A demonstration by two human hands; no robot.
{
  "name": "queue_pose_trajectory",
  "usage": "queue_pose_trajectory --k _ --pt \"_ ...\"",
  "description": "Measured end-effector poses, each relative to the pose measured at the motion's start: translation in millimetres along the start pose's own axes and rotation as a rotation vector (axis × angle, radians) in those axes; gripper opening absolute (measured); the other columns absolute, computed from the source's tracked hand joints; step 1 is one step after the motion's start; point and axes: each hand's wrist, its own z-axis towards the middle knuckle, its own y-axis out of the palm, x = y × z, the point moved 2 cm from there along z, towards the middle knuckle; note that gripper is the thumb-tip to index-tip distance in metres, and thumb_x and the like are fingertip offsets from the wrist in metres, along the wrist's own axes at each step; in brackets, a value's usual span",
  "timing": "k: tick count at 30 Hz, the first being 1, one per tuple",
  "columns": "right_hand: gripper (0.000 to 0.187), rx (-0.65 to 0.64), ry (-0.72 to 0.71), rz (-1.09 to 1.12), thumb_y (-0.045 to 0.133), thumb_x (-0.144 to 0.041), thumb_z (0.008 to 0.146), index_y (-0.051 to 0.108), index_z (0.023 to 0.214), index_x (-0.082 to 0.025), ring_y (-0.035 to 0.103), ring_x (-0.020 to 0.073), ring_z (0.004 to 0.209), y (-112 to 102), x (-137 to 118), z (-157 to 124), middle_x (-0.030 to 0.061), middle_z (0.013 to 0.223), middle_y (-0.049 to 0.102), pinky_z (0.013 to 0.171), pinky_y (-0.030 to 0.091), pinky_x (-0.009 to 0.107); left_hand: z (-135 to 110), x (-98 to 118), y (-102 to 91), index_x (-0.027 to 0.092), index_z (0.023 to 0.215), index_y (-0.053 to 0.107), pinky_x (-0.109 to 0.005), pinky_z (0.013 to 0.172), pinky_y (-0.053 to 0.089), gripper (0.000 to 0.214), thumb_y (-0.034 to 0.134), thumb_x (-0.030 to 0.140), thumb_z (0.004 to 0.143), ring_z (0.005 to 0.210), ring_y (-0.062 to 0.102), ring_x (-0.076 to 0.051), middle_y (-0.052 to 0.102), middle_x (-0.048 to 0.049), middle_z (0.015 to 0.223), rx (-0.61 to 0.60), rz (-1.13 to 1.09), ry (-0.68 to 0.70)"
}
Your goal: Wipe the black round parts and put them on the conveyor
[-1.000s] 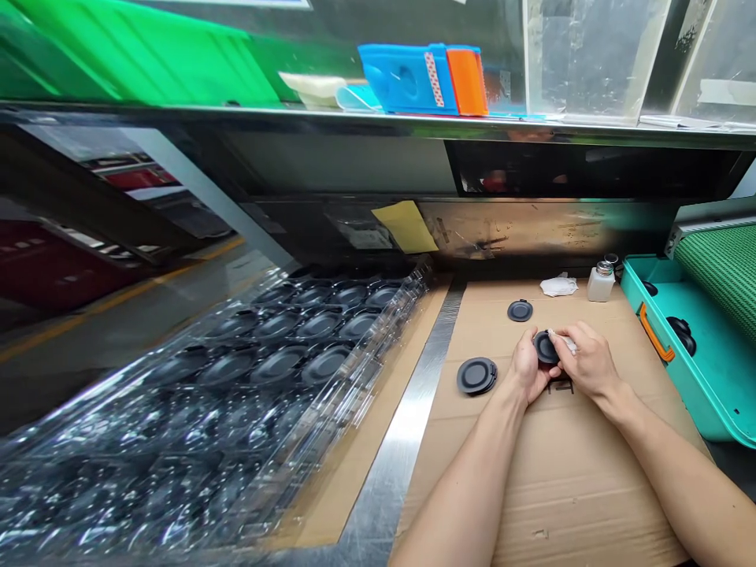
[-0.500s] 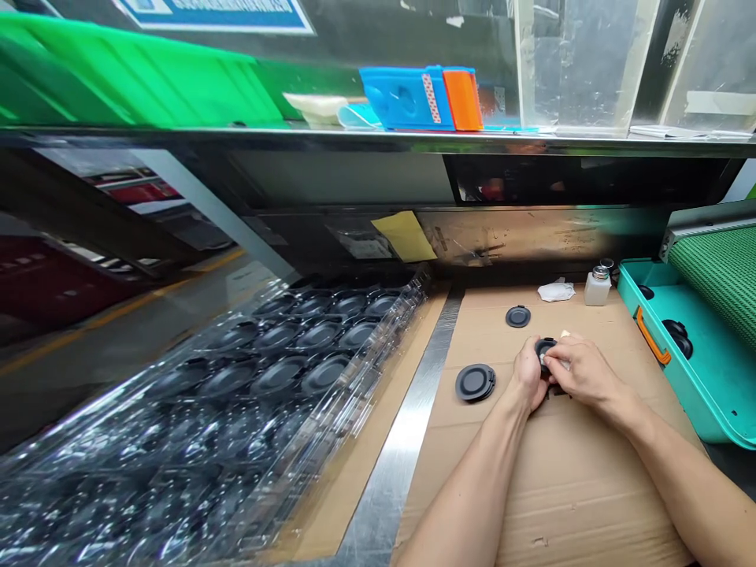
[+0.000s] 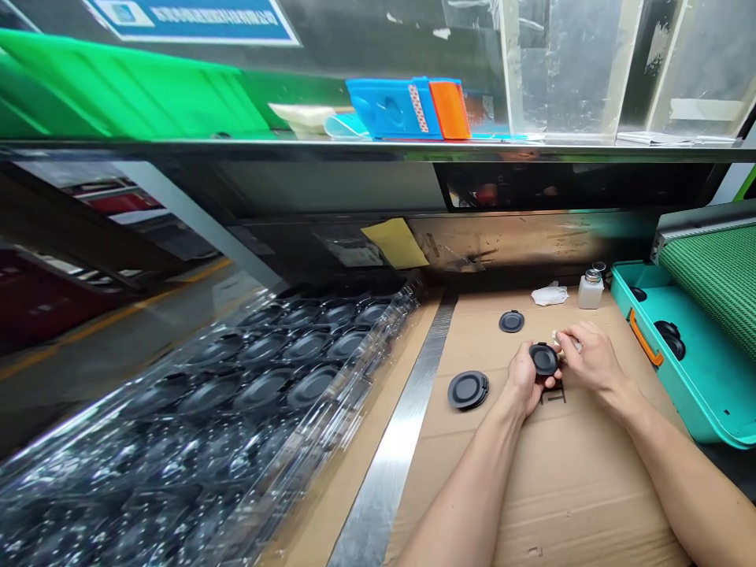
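My left hand (image 3: 524, 378) grips a round black plastic lid (image 3: 544, 359) by its edge, its ringed face turned up. Close at its right side is my right hand (image 3: 587, 356), thumb and fingers pinched on a small whitish scrap that looks like a wipe; most of it is hidden. On the cardboard (image 3: 502, 488) to the left lie a short stack of black lids (image 3: 468, 390) and, farther back, a single black lid (image 3: 511, 321).
Clear plastic trays (image 3: 307, 346) of black lids fill the left side. A small dispenser bottle (image 3: 591, 290) and crumpled white tissue (image 3: 550, 294) stand behind my hands. At right, a teal bin (image 3: 702, 394) holding black lids sits beside a green conveyor belt (image 3: 714, 264). A metal shelf (image 3: 378, 150) spans above.
My right hand has drawn off the lid's face to the right, baring its surface. The lid stays in my left hand. The whole view has shifted slightly.
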Motion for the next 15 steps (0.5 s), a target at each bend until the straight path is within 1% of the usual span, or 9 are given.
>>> queue_pose_trajectory --k 1,3,5,7,10,13,15 --pt "0.021 0.011 -0.004 0.029 0.049 -0.026 0.098 0.066 0.088 -0.020 0.056 0.0189 0.084 2.0 0.1 -0.2 0.0051 0.085 0.066 0.079 0.042 0.031 -0.8 -0.7 1.1 0.013 0.082 0.056 -0.022 0.033 0.028 0.035 0.035 0.039 0.093 0.041 0.053 -0.016 0.057 -0.0058 0.058 -0.009 0.021 0.003" --pt "0.020 -0.020 -0.030 0.045 0.049 -0.027 0.099 0.066 0.091 -0.021 0.057 0.0194 0.087 8.8 -2.5 -2.3 0.0053 0.088 0.066 0.080 0.043 0.030 -3.3 -1.7 3.2 0.016 0.078 0.054 -0.021 0.032 0.027 0.029 0.041 0.040 0.090 0.038 0.051 -0.015 0.054 -0.0024 0.053 -0.004 0.064 0.029" --pt "0.020 -0.061 -0.045 0.011 0.048 -0.027 0.100 0.065 0.093 -0.021 0.057 0.0202 0.089 15.3 -5.4 -5.4 0.0060 0.091 0.065 0.081 0.044 0.031 -5.5 -2.2 4.4 0.018 0.075 0.051 -0.020 0.031 0.025 0.025 0.046 0.039 0.087 0.036 0.047 -0.013 0.051 0.0009 0.050 0.030 0.087 0.065" --pt "0.018 -0.097 -0.055 -0.016 0.048 -0.027 0.100 0.064 0.097 -0.021 0.058 0.0203 0.092 18.7 -6.2 -7.5 0.0066 0.095 0.065 0.082 0.045 0.031 -6.0 -2.6 4.1 0.019 0.074 0.051 -0.019 0.031 0.025 0.023 0.048 0.039 0.086 0.034 0.045 -0.012 0.050 0.0023 0.050 0.062 0.090 0.092" --pt "0.015 -0.150 -0.055 -0.040 0.049 -0.026 0.099 0.063 0.098 -0.021 0.059 0.0192 0.093 17.1 -3.0 -7.5 0.0062 0.096 0.065 0.082 0.045 0.029 -3.3 -4.4 1.7 0.019 0.072 0.051 -0.020 0.031 0.024 0.027 0.046 0.041 0.086 0.034 0.046 -0.013 0.051 0.0010 0.048 0.068 0.116 0.087" --pt "0.013 -0.199 -0.043 -0.091 0.050 -0.021 0.097 0.062 0.090 -0.021 0.059 0.0180 0.086 12.4 1.0 -5.2 0.0045 0.089 0.064 0.077 0.043 0.028 0.8 -6.9 0.1 0.018 0.070 0.053 -0.021 0.032 0.023 0.036 0.038 0.044 0.090 0.032 0.045 -0.014 0.051 -0.0022 0.044 0.031 0.186 0.066" --pt "0.013 -0.212 -0.053 -0.108 0.051 -0.020 0.095 0.061 0.087 -0.021 0.058 0.0172 0.083 10.8 1.6 -4.0 0.0036 0.085 0.064 0.075 0.042 0.028 2.6 -8.0 0.2 0.017 0.070 0.054 -0.021 0.032 0.023 0.039 0.035 0.045 0.091 0.032 0.045 -0.014 0.052 -0.0035 0.043 0.020 0.231 0.068"
